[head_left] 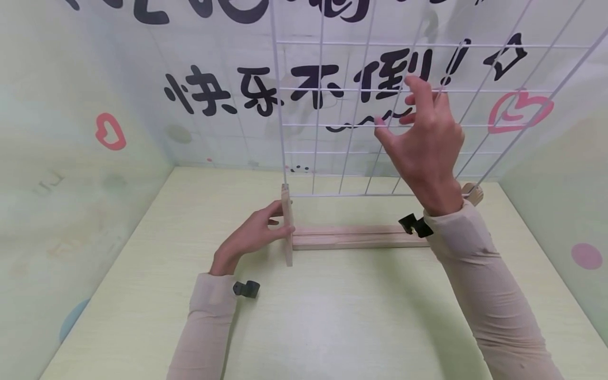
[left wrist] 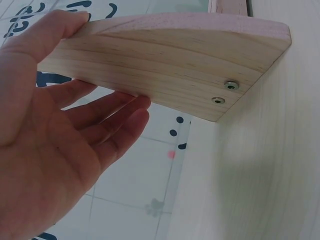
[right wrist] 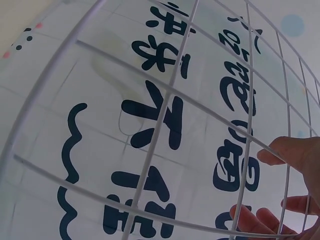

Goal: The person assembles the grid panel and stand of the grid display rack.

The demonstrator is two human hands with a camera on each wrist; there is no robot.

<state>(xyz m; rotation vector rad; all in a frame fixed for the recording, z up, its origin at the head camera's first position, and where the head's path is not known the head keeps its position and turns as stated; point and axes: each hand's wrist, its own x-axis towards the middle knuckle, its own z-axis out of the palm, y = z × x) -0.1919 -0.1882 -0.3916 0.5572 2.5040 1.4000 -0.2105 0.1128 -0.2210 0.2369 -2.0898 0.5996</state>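
Note:
A white wire grid (head_left: 342, 126) rises upright from a low pale wooden stand, its bottom wire running between the two end boards. My left hand (head_left: 259, 228) grips the left end board (left wrist: 165, 55), thumb along one edge and fingertips at the opposite edge. Two metal bolts (left wrist: 231, 85) show on that board's outer face. My right hand (head_left: 427, 140) is raised at the grid's right half, with thumb and fingers spread and loosely bent. In the right wrist view, its fingers (right wrist: 265, 220) overlap the wires. The right forearm partly hides the right end board (head_left: 473, 193).
A wooden crossbar (head_left: 351, 238) joins the stand's end boards near the pale tabletop (head_left: 304, 316). Behind the grid hangs a white sheet with large black lettering (head_left: 201, 91) and pink hearts (head_left: 110, 131). Similar sheets wall in both sides. Each wrist carries a small black mount (head_left: 247, 289).

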